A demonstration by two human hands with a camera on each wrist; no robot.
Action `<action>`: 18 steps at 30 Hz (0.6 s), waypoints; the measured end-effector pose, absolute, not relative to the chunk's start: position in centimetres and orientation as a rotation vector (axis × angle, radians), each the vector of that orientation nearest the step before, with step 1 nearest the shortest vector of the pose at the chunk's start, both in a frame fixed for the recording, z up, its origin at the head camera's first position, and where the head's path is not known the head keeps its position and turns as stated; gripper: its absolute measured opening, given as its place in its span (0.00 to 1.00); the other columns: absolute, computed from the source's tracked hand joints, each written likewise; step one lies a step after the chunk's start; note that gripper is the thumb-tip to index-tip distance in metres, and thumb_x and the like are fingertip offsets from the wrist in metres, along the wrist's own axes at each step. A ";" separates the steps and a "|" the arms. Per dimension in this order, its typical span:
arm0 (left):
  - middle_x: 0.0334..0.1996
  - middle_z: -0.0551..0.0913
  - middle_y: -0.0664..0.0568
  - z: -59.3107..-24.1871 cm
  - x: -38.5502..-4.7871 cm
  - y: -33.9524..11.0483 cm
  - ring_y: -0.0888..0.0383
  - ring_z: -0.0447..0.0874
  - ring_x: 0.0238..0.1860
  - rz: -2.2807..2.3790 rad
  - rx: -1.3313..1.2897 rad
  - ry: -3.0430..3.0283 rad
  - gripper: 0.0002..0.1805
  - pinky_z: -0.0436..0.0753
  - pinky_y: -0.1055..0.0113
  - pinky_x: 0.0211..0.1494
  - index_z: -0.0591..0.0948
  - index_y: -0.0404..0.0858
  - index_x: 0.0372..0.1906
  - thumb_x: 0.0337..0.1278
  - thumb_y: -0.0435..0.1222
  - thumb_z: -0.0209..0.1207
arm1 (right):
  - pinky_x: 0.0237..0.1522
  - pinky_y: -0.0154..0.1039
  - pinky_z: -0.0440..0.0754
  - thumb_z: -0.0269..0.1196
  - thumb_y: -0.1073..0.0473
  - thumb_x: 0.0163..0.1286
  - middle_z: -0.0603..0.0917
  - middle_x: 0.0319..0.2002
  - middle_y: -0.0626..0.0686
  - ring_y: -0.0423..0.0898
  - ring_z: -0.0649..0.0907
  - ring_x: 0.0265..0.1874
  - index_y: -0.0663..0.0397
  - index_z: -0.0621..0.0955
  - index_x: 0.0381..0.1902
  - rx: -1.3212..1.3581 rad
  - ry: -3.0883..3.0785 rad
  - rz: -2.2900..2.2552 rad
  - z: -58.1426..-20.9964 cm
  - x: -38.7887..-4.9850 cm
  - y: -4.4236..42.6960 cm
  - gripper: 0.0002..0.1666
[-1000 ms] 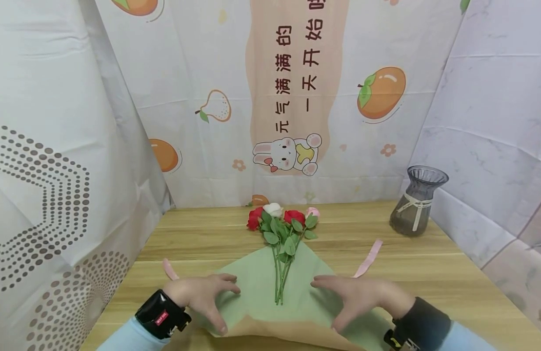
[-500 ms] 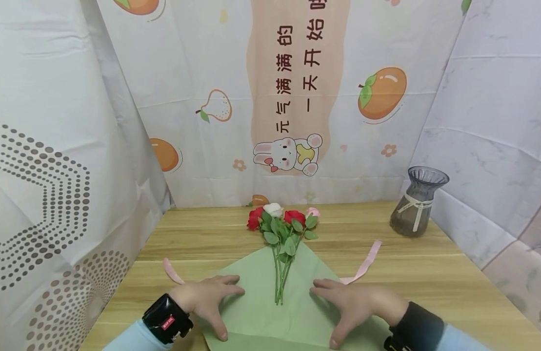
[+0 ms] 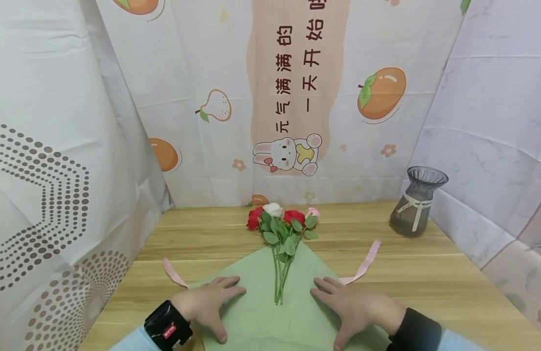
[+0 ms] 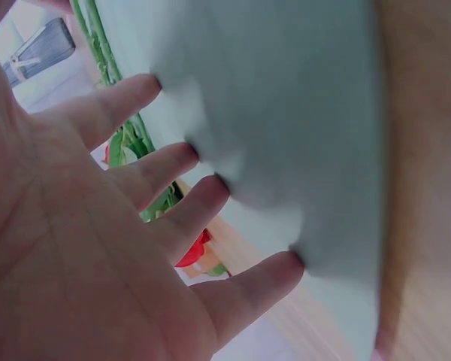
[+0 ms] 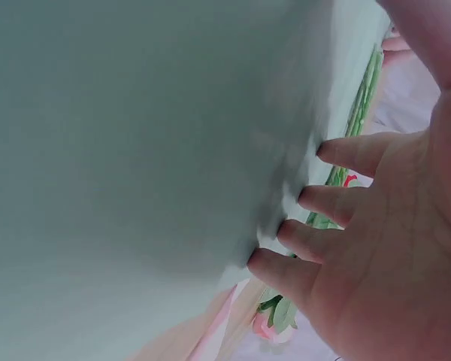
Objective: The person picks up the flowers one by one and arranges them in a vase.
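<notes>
Lying across the near middle of the desk (image 3: 200, 239), the green paper (image 3: 261, 324) is bearing the stems of a small bunch of roses (image 3: 290, 245), while their red, white and pink heads are reaching past its far corner. The paper is looking thin and light, probably soft enough to be creasing under firm pressure; its left and right side edges are likely offering the best hold, taken with flat fingers and thumb. The roses are seeming light too, with the bare stems giving a safer hold than the petals.

The left hand (image 3: 210, 302) is resting its fingertips on the paper's left side, the right hand (image 3: 355, 304) on its right; small dimples are forming under the fingertips in both wrist views. Each grip is spreading wide, thumb well apart from the fingers, and is holding nothing. Pink ribbon ends (image 3: 368, 263) are showing beyond the paper's left and right edges, and a grey glass vase (image 3: 412, 209) is standing at far right, well apart.
</notes>
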State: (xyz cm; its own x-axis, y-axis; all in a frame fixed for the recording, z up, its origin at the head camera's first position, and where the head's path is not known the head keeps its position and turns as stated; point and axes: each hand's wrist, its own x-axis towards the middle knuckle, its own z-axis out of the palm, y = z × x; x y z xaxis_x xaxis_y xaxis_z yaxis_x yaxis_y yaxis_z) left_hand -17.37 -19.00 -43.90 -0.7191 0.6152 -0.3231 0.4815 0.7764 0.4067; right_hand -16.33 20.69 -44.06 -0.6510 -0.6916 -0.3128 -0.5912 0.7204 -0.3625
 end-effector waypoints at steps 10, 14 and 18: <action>0.78 0.59 0.46 -44.6 -17.4 -19.1 0.42 0.56 0.75 0.425 0.858 2.533 0.58 0.70 0.40 0.65 0.69 0.51 0.75 0.30 0.51 0.83 | 0.66 0.61 0.68 0.80 0.34 0.47 0.54 0.80 0.58 0.64 0.53 0.77 0.49 0.60 0.80 -0.995 2.490 -0.373 -44.7 -16.3 21.1 0.69; 0.77 0.59 0.46 -44.6 -17.5 -19.1 0.42 0.56 0.75 0.431 0.855 2.530 0.58 0.70 0.40 0.64 0.69 0.51 0.75 0.29 0.51 0.83 | 0.66 0.62 0.68 0.79 0.32 0.48 0.54 0.80 0.59 0.65 0.53 0.77 0.49 0.60 0.80 -1.012 2.478 -0.397 -44.8 -16.5 21.3 0.68; 0.77 0.59 0.47 -44.6 -17.6 -19.2 0.43 0.57 0.75 0.439 0.851 2.530 0.57 0.72 0.42 0.63 0.70 0.53 0.74 0.30 0.52 0.83 | 0.66 0.61 0.68 0.77 0.30 0.49 0.54 0.80 0.59 0.66 0.53 0.77 0.50 0.60 0.80 -1.032 2.474 -0.398 -44.9 -16.6 21.4 0.68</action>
State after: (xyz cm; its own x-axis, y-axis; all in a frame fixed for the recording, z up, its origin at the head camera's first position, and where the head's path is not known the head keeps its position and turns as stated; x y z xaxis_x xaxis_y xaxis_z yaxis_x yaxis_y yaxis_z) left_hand -17.56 -19.22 -44.63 -0.7178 0.6295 -0.2975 0.4924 0.7610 0.4224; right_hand -16.61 21.36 -44.88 -0.6316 -0.7249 -0.2751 -0.6020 0.6821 -0.4151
